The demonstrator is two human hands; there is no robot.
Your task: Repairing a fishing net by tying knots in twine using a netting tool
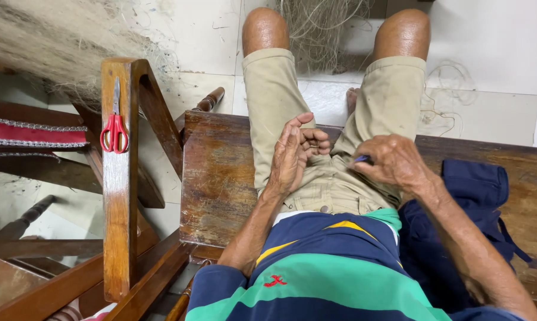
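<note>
Right hand (pixel 390 161) grips one blue tool (pixel 362 159); one red scissors (pixel 114 132) apart.

Packages: I see none from here.
Labels: none on anything in my view.
Signs: none.
Screens: none.
</note>
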